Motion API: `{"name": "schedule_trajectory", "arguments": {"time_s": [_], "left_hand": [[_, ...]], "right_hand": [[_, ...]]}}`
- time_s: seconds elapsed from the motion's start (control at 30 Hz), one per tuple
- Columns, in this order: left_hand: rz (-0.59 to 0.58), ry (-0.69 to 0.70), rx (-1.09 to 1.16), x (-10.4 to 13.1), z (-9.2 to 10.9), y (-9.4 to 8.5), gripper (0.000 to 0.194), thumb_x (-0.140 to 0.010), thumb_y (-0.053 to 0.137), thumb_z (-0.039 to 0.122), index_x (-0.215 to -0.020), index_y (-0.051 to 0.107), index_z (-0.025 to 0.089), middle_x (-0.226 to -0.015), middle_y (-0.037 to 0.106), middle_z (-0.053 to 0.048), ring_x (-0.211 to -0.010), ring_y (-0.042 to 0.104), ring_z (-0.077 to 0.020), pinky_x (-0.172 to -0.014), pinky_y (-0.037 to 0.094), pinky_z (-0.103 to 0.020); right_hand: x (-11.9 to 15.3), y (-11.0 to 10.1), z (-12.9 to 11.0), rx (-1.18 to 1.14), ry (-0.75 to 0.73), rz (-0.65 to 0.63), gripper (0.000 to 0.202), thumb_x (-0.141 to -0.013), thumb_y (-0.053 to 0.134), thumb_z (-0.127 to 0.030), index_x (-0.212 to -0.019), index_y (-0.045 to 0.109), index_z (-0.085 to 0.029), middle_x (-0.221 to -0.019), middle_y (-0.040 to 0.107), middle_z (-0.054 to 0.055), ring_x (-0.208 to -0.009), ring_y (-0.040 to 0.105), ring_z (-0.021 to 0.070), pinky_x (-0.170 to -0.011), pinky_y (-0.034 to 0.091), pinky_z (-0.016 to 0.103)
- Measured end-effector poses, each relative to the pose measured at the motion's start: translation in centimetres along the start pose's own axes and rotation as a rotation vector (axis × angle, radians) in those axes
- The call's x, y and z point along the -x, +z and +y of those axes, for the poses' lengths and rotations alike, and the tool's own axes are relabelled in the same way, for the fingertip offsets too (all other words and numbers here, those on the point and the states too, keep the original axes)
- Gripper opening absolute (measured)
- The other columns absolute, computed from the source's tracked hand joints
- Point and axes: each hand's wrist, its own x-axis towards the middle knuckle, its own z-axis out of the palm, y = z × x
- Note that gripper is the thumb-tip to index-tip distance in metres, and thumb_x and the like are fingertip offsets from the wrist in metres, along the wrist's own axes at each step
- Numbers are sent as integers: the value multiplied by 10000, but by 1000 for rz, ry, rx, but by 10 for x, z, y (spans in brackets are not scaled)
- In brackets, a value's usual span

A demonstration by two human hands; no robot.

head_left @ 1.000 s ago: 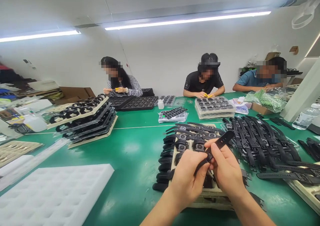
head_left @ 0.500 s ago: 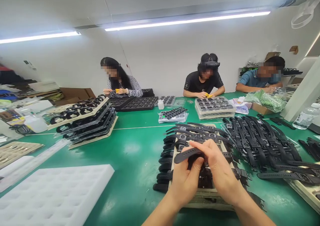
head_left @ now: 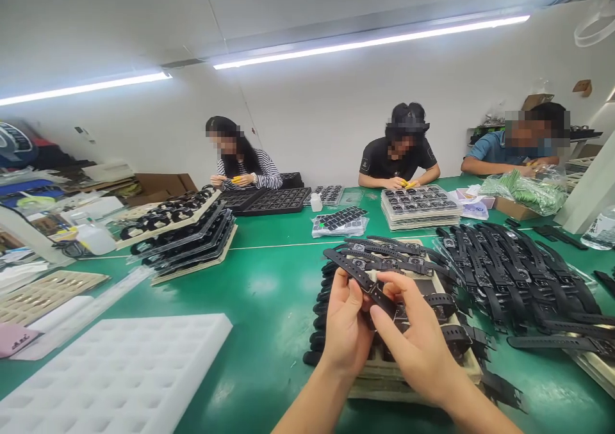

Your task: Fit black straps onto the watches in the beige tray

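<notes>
A black watch strap (head_left: 353, 269) with a row of holes slants across both my hands, its rounded end pointing up and left. A small buckle or joint shows near its middle; whether a watch case hangs beneath, I cannot make out. My left hand (head_left: 346, 328) is closed on the strap from below, thumb against its edge. My right hand (head_left: 420, 341) grips the lower right part between thumb and fingers. Below them is a beige tray (head_left: 435, 274) stacked on others, holding several smartwatches (head_left: 359, 266) with black straps hanging over the sides.
More strapped watches (head_left: 500, 274) lie to the right. A white foam tray (head_left: 120, 363) is at front left, and tilted stacked trays (head_left: 192, 242) stand behind it. Opposite, three people sit by stacked trays (head_left: 420, 207), a small white bottle (head_left: 316, 202) and bagged green items (head_left: 523, 191).
The strap has turned in my hands: its free end has moved up and left and its buckle area now shows. My right hand's fingers have spread from the left hand. The view has shifted slightly.
</notes>
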Motion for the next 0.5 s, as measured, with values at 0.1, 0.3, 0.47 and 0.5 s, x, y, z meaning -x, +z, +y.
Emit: {"name": "schedule_trajectory", "arguments": {"time_s": [0.1, 0.3, 0.47, 0.5], "left_hand": [[2, 8, -17, -1, 1, -3, 372, -840, 795, 474, -1082, 626, 247, -944, 714, -3, -862, 702, -168, -904, 556, -330], [-101, 23, -337, -2, 13, -11, 431, -786, 827, 492, -1089, 669, 229, -921, 718, -36, -910, 701, -221, -918, 559, -340], [-16, 18, -595, 3, -3, -27, 531, -783, 764, 600, -1193, 656, 280, -1195, 719, -59, -1169, 637, -312, -988, 544, -350], [19, -4, -623, 1, -7, -34, 553, -778, 739, 643, -1210, 652, 309, -1205, 723, -42, -1190, 627, -319, -976, 551, -343]], "right_hand": [[1, 0, 1, -15, -20, 16, 371, -946, 580, -201, -1300, 508, -285, -987, 617, -3, -875, 622, 163, -828, 547, 274], [-6, -6, -3, 33, -77, -29, 401, -965, 549, -222, -1361, 512, -268, -1020, 608, 30, -883, 600, 187, -820, 553, 314], [-13, -3, -5, 167, -192, -17, 442, -1006, 431, -303, -1408, 536, -153, -1075, 641, 114, -951, 614, 226, -874, 570, 360], [-15, -1, -1, 206, -198, -16, 443, -992, 453, -329, -1383, 563, -153, -1052, 655, 112, -911, 618, 222, -843, 580, 343]]}}
